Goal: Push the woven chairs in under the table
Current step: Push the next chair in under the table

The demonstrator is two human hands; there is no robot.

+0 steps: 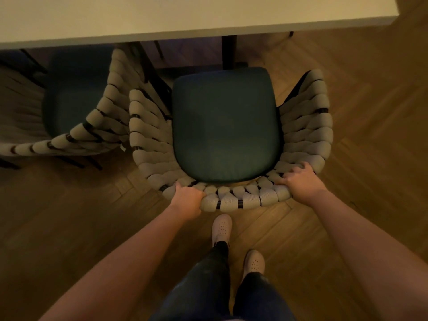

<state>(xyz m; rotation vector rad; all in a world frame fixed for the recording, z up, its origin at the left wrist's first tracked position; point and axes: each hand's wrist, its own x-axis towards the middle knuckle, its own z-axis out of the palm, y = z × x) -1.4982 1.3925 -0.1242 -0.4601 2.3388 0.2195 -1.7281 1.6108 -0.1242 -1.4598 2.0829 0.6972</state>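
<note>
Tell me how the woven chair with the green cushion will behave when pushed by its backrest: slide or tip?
It will probably slide, not tip: the woven chair stands on smooth wooden floor, and the left hand and right hand grip its backrest wide apart. The padded weave likely yields. Its armrest may catch the neighbouring chair, standing close.

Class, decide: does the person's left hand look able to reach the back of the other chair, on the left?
Probably yes: the left hand grips the near chair, and the other chair stands close beside it, only floor between.
</note>
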